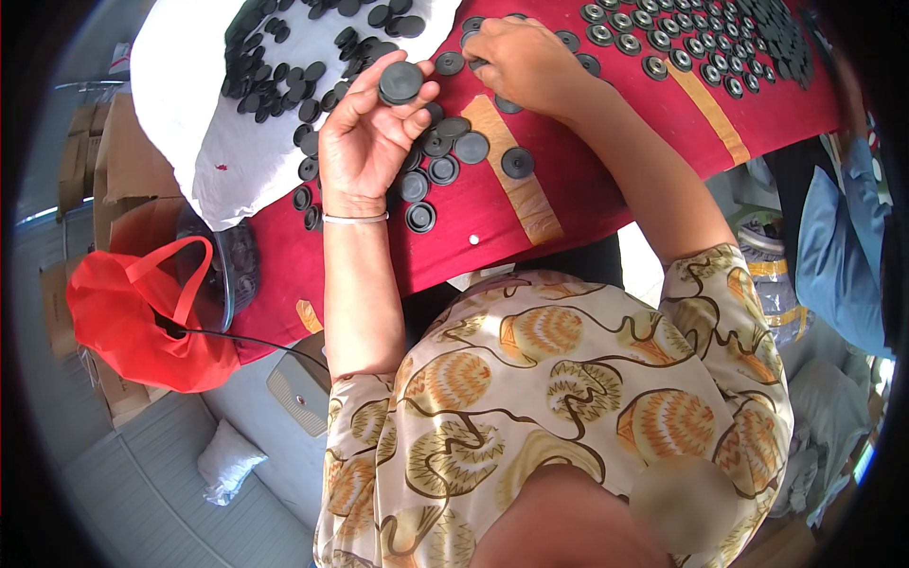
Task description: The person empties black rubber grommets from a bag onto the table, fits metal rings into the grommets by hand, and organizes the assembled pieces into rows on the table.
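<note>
Palm up, my left hand (367, 156) holds a round black cap (401, 82) between thumb and fingers. It looks like two stacked layers, its flat face turned up. My right hand (530, 68) is palm down farther off and to the right. Its fingers are bent together at a dark disc, mostly hidden under them; whether that disc is lifted cannot be seen. Loose black discs (471, 148) lie on the red cloth (587, 180) between and below the hands, some flat and some rimmed like shallow cups (420, 217).
At the far left a white sheet (180, 104) carries many black discs (294, 85). Discs with metal centres (694, 45) stand in rows at the far right. Tan tape strips (710, 114) cross the cloth. A red bag (142, 322) sits left; another person's blue clothing (838, 256) shows right.
</note>
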The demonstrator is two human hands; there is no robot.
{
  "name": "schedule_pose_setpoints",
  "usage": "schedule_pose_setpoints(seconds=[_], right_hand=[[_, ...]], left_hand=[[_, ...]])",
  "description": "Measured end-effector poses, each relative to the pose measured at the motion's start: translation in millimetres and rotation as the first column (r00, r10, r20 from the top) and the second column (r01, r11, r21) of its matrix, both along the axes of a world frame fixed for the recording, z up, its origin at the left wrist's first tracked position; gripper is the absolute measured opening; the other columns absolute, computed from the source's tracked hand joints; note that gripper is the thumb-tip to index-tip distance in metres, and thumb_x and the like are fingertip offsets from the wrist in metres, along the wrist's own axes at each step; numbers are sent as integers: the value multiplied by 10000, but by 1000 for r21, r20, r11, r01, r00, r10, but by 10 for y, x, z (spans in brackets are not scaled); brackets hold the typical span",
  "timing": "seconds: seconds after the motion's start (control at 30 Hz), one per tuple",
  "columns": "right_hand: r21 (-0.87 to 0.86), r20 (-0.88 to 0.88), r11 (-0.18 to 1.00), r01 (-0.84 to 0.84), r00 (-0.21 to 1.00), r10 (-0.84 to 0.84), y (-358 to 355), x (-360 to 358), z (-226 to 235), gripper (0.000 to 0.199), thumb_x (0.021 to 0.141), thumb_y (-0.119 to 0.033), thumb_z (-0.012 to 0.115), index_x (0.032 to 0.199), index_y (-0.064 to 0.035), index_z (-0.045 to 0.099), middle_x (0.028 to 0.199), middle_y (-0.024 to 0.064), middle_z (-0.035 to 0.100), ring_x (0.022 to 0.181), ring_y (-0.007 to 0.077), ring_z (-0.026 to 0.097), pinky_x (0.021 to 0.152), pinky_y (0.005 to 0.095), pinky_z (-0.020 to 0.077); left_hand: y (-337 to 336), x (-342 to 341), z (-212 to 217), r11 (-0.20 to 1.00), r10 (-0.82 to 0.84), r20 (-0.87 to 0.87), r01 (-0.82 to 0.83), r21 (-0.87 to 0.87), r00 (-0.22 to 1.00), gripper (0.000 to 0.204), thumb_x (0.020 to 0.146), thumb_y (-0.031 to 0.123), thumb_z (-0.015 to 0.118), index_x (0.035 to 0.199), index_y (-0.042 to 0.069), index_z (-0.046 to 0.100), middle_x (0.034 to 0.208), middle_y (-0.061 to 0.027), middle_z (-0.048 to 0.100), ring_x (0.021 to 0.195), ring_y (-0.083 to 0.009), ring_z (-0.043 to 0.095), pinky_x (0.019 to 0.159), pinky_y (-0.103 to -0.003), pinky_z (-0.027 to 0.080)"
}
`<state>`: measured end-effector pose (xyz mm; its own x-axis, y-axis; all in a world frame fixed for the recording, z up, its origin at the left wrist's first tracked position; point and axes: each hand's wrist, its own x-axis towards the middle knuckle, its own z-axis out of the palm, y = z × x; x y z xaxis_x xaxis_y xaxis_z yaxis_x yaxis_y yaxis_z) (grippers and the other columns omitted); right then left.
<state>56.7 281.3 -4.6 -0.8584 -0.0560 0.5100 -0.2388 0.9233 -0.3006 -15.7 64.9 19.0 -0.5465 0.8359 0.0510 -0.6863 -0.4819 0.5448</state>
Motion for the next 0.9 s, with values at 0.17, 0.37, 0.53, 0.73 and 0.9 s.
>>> schedule_pose_setpoints(seconds=[0.17, 0.37, 0.53, 0.73, 0.9], right_hand=[[-202, 103, 974, -99, 987, 122, -20, 26, 144, 205, 798, -134, 640, 988, -57, 627, 881, 96, 596, 874, 276, 584, 758, 373, 462], [-674, 133, 738, -2, 983, 124, 68, -29, 237, 185, 825, -130, 634, 966, -9, 633, 818, 114, 662, 750, 189, 640, 670, 312, 503], [-808, 215, 578, 111, 970, 114, 187, -3, 277, 210, 808, -141, 675, 966, -9, 638, 783, 72, 650, 716, 113, 604, 614, 255, 480], [-755, 307, 623, 205, 950, 58, 307, 93, 457, 234, 801, -153, 674, 995, -27, 642, 814, 81, 659, 717, 140, 613, 643, 276, 490], [-556, 194, 829, 60, 979, 59, 426, 69, 277, 250, 777, -164, 678, 976, -18, 638, 840, 114, 658, 741, 208, 634, 663, 310, 498]], left_hand=[[16, 44, 55, 995, 27, -43, -31, -91, 999, 400, 903, 130, 465, 1254, -61, 467, 1181, -290, 547, 1001, -355, 620, 776, -374, 556], [332, 103, 44, 441, -330, -907, -806, -395, 264, 282, 904, 131, 569, 1140, -23, 583, 961, -123, 651, 715, -163, 663, 576, -250, 536], [383, 19, 109, 540, -85, -715, -572, -618, 693, 302, 911, 88, 532, 1176, -56, 555, 981, -120, 654, 668, -160, 661, 556, -224, 529], [220, -34, 101, 821, 44, -380, -250, -514, 924, 301, 921, 35, 441, 1194, -64, 522, 1058, -213, 636, 749, -221, 683, 599, -253, 567], [217, -25, 105, 839, 2, -341, -186, -510, 940, 328, 935, 48, 409, 1234, -56, 497, 1111, -205, 620, 771, -204, 669, 636, -261, 546]])
